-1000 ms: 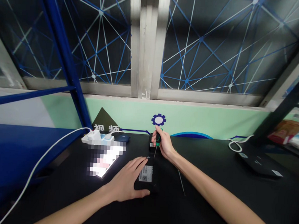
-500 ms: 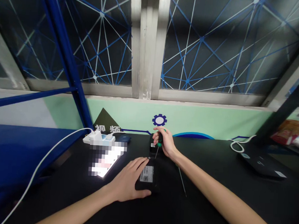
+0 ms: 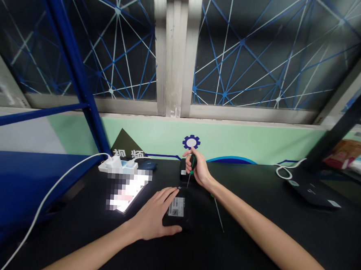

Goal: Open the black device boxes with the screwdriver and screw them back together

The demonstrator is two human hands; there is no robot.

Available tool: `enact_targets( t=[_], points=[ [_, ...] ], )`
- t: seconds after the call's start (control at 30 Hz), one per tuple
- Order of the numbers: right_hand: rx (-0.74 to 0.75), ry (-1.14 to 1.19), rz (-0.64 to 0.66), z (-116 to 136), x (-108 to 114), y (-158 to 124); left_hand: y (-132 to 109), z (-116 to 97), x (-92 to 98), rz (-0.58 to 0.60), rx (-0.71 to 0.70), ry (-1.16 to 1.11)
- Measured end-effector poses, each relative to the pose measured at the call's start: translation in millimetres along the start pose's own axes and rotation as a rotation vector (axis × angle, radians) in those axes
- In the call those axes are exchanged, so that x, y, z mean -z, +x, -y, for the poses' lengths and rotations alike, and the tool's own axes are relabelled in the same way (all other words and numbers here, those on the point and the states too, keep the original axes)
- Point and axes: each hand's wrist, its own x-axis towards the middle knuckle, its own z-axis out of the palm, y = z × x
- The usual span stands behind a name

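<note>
A flat black box with a white label (image 3: 176,207) lies on the black table. My left hand (image 3: 154,218) clasps its left side, thumb along the near edge and fingers toward the far corner. Wrapped in the fingers of my right hand (image 3: 200,169) is a screwdriver (image 3: 192,162) with a black and green handle. Its thin shaft points down to the far right corner of the box; I cannot make out what the tip touches. Another screwdriver (image 3: 219,214) lies under my right forearm, mostly its shaft showing. Partly behind my right hand stands a second black box (image 3: 183,172).
On the left are a lit phone (image 3: 133,191), a white power strip (image 3: 117,165) with a cable (image 3: 46,200), and a dark mouse (image 3: 148,165). A black device (image 3: 313,195) and a white cable (image 3: 284,171) lie to the right. Blue frame posts (image 3: 76,84) rise at left.
The view has shifted slightly. My right hand has turned a little around the screwdriver handle. My left hand stays on the black box.
</note>
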Motion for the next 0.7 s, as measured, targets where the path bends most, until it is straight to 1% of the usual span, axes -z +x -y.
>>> enact_targets(
  t=[0.17,0.37,0.5,0.6,0.7],
  points=[
    [0.004,0.009,0.034,0,0,-1,0,2,-2.4,-0.017,-0.011,0.004],
    [0.001,0.060,0.104,1,-1,-1,0,3,-3.1,-0.012,-0.006,0.011],
    [0.037,0.101,0.039,-5,0,-2,1,1,-1.7,0.013,0.006,0.009],
    [0.063,0.111,-0.009,-10,1,-2,1,1,-1.9,0.007,0.004,0.002],
    [0.056,0.108,-0.028,-14,0,-1,1,2,-3.3,-0.003,-0.001,-0.005]
  ],
)
